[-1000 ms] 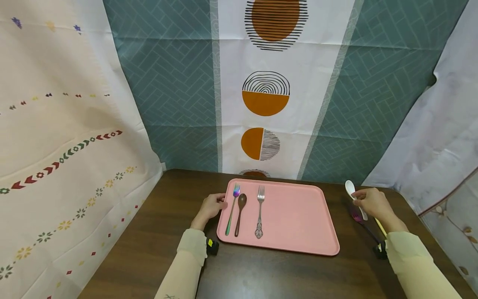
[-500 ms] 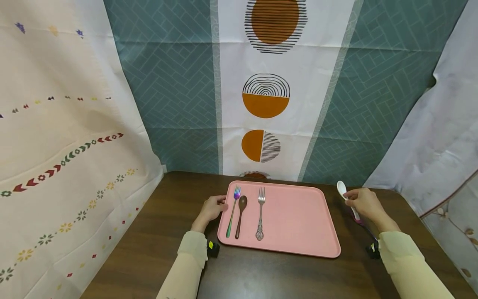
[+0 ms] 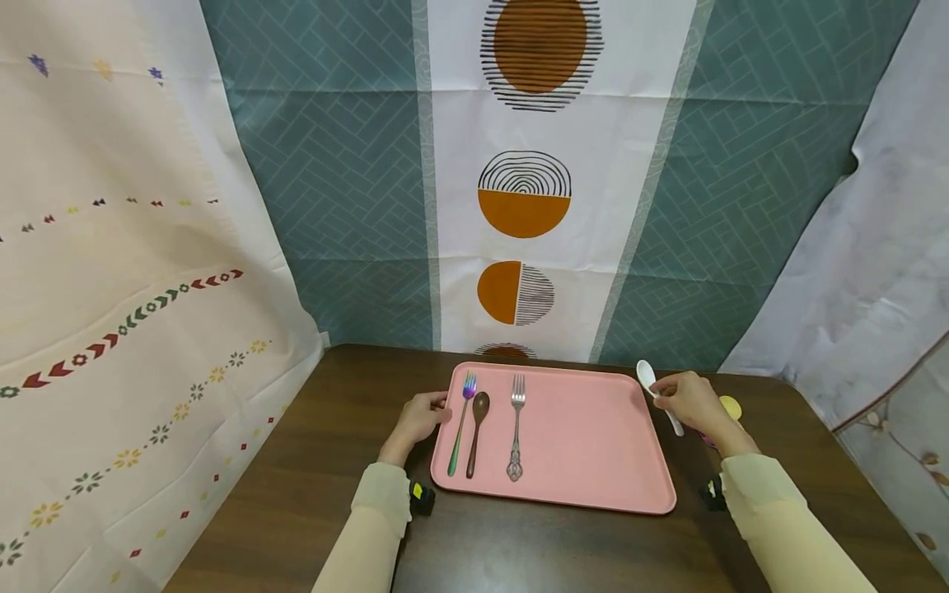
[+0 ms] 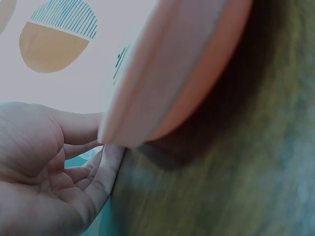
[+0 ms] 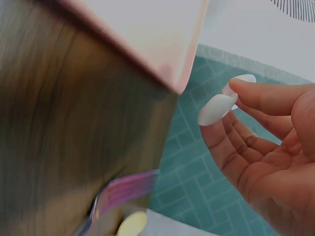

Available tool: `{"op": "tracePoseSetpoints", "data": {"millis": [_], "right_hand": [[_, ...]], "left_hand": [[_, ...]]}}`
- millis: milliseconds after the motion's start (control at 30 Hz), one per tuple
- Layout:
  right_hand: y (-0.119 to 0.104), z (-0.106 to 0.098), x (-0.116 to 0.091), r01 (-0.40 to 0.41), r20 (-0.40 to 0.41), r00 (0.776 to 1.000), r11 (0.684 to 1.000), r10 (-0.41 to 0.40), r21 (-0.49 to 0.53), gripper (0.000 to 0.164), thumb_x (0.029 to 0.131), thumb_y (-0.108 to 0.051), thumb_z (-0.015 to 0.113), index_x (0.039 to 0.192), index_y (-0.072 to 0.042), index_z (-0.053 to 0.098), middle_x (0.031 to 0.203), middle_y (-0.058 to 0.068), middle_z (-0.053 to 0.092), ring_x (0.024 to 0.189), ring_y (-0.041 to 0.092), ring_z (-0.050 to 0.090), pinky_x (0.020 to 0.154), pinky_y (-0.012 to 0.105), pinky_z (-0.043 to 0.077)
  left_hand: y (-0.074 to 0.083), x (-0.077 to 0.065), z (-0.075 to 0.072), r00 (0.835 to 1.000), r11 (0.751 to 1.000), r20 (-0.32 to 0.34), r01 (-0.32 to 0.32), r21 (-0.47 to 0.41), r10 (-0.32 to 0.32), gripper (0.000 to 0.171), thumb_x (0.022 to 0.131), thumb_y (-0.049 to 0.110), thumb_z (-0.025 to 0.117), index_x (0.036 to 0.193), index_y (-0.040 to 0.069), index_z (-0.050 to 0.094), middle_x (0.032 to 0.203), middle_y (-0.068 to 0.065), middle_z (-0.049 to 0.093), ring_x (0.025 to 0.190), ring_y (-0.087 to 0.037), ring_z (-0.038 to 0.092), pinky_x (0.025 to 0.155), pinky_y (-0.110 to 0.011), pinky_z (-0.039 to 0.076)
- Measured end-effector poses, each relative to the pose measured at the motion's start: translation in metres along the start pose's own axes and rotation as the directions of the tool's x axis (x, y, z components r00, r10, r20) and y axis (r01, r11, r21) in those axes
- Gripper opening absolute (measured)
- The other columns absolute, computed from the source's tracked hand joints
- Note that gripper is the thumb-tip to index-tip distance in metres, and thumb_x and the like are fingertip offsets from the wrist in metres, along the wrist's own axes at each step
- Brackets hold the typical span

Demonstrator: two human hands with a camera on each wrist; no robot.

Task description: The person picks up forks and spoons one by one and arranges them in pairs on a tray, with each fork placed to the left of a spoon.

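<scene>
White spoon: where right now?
The white spoon is right of centre in the head view, pinched in the right hand by the far right corner of the pink tray. In the right wrist view, spoon and tray are apart.

White spoon (image 3: 646, 374) ptly hidden by R hand (image 3: 691, 399).

The white spoon (image 3: 647, 375) and pink tray (image 3: 586, 436) look like smooth plastic.

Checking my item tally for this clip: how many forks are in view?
3: rainbow fork and silver fork on the tray; purple fork on the table, partly hidden in the head view.
</scene>
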State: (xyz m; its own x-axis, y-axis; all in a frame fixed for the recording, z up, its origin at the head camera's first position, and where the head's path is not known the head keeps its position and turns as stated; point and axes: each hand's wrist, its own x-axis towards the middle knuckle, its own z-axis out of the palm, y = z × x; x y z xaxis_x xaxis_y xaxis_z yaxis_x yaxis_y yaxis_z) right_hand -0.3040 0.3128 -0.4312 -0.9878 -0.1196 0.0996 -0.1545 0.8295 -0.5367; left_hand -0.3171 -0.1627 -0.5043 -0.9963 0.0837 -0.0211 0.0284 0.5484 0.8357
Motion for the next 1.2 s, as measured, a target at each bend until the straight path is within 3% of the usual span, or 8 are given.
{"op": "tracePoseSetpoints", "data": {"millis": [267,467,1200], "right_hand": [[-0.016,0.018,0.008,0.000,0.037,0.999,0.999,-0.002,0.042,0.027,0.089,-0.001,0.069,0.112,0.013,0.073,0.097,0.026,0.073,0.075,0.025,0.066,0.061,0.035,0.055],[-0.027,0.031,0.011,-0.020,0.060,0.998,0.991,0.012,0.131,0.025,0.090,0.002,0.072,0.112,0.013,0.072,0.092,0.021,0.072,0.062,0.018,0.061,0.054,0.032,0.052],[-0.047,0.052,0.012,0.016,0.077,0.997,0.992,-0.026,0.126,0.020,0.087,0.005,0.072,0.107,0.011,0.075,0.085,0.016,0.073,0.064,0.017,0.064,0.055,0.030,0.053]], "left_hand": [[0.000,0.000,0.000,1.000,1.000,-0.009,-0.002,-0.009,0.001,0.044,0.096,0.005,0.068,0.138,-0.005,0.062,0.107,-0.012,0.068,0.096,-0.025,0.064,0.092,-0.044,0.057],[0.001,0.001,0.000,1.000,1.000,-0.015,-0.012,0.008,0.012,0.043,0.096,0.004,0.069,0.137,-0.005,0.063,0.105,-0.011,0.068,0.095,-0.024,0.066,0.088,-0.042,0.057],[-0.001,0.000,0.000,1.000,1.000,-0.013,-0.025,0.005,0.025,0.042,0.096,0.005,0.069,0.136,-0.005,0.064,0.105,-0.011,0.068,0.095,-0.025,0.065,0.088,-0.043,0.057]]}}
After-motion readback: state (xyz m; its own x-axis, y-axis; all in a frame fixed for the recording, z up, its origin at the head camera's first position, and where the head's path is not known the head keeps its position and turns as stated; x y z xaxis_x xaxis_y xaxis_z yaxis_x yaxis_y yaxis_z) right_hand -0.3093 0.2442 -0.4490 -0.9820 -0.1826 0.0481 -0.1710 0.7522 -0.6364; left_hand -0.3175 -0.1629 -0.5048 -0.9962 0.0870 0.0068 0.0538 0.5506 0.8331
